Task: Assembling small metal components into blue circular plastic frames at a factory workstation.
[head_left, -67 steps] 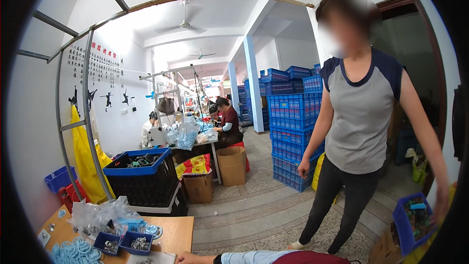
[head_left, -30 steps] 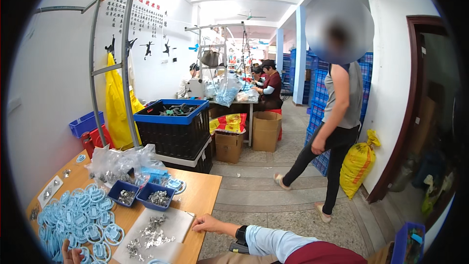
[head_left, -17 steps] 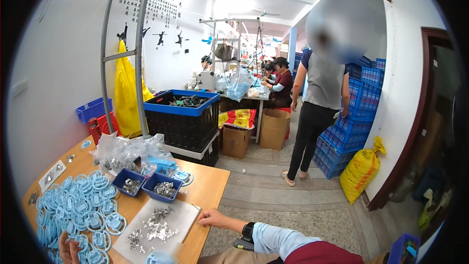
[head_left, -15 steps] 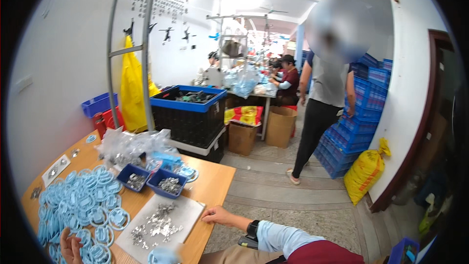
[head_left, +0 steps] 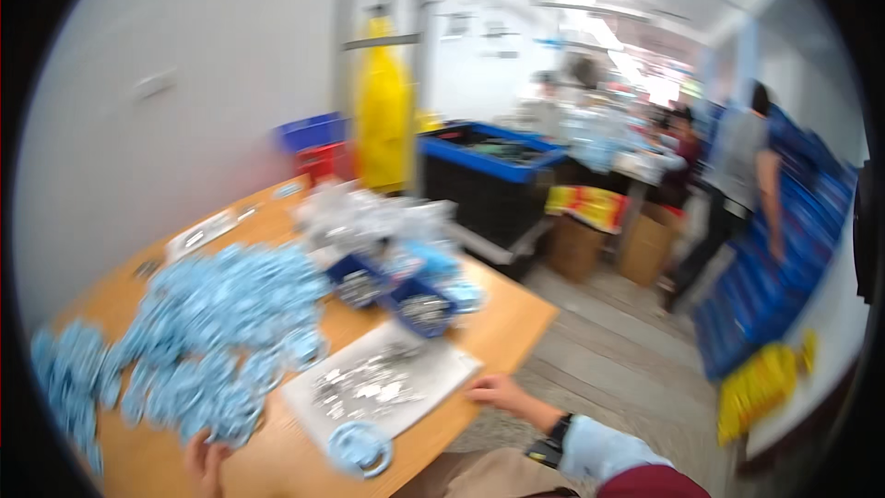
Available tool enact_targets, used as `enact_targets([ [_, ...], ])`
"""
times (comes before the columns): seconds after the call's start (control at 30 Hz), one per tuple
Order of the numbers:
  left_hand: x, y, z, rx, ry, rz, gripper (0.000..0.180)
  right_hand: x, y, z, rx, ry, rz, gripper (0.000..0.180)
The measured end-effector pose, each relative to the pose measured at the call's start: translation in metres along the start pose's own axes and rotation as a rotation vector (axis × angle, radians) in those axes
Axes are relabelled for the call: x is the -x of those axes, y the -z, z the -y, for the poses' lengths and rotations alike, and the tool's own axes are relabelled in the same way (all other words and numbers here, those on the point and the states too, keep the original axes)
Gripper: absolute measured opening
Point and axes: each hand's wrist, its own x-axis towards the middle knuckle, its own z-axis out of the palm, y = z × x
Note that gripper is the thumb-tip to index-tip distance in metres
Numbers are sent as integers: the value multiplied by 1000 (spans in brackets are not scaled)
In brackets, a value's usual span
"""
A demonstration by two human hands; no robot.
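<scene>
My left hand [head_left: 205,463] is at the table's near side, against the lower edge of a heap of light blue ring-shaped plastic pieces [head_left: 230,300]. Its fingers look slightly apart, with nothing plainly between them. At the table's right edge, beside a pale board [head_left: 452,373], my right hand [head_left: 502,394] has its fingers bent together; anything inside them is hidden. Small shiny metal parts [head_left: 369,387] lie scattered over that board. One light blue ring piece [head_left: 359,447] rests at its near edge, between my hands. Motion blurs the picture.
Two small dark blue bins [head_left: 424,309] of metal parts stand behind the board, next to clear plastic bags [head_left: 369,217]. Beyond the table are a black crate with a blue rim [head_left: 489,184] and cardboard boxes [head_left: 576,244]. A person [head_left: 737,166] stands by stacked blue crates [head_left: 765,267].
The view has swung left, so the table sits farther right in it. The blurred ring piece at the bottom now shows whole by the board. The person stands nearer the blue crates.
</scene>
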Motion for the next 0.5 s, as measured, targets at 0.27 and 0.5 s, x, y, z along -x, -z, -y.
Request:
enact_targets([
  [0.27,115,-45,-16,17,414,-393,29,-16,12,-18,122,205,49,21],
  [0.5,190,-78,-13,-868,72,-571,37,-68,-21,-36,421,281,398,22],
])
